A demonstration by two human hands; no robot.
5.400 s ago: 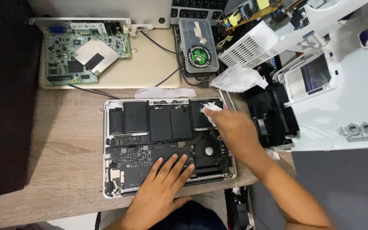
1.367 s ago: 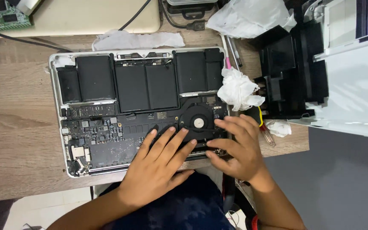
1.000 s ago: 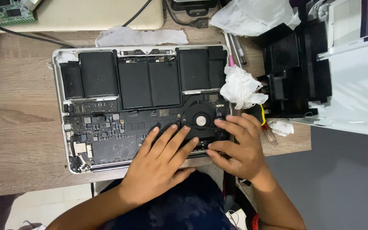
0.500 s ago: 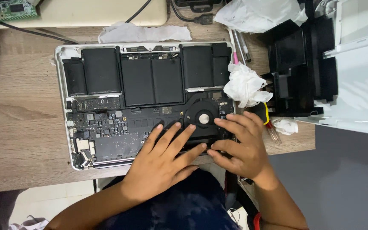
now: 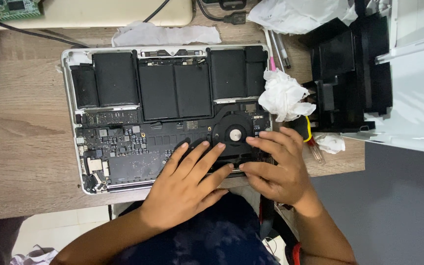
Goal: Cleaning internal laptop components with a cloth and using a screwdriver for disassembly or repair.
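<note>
Both hands lie flat on an opened laptop (image 5: 168,115), whose bottom cover is off and whose silver shell sits on the wooden bench (image 5: 23,147), its front edge reaching the bench's near edge. The left hand (image 5: 187,184) is spread open with loose fingers, palm down, its fingertips (image 5: 203,145) pressing on the dark board just left of the round cooling fan (image 5: 234,132); it grips nothing. The right hand (image 5: 278,167) is likewise open and flat, fingers pointing left across the laptop's near right corner, touching the black strip below the fan without closing on anything. Black battery cells (image 5: 175,91) fill the far half of the laptop, and the dark logic board (image 5: 119,145) with its small chips takes the near left part. A crumpled white tissue (image 5: 283,95) rests at the laptop's right edge, touching it, and a smaller white wad (image 5: 331,143) lies further right near the bench's right edge. A screwdriver with a yellow and red handle (image 5: 312,142) lies just beyond the right hand's fingers. A flattened white cloth (image 5: 165,34) sits just beyond the laptop's far edge. At the far left corner a green circuit board (image 5: 8,7) shows partly, on a beige slab. Black plastic printer parts (image 5: 352,73) stand at the right end of the bench.
</note>
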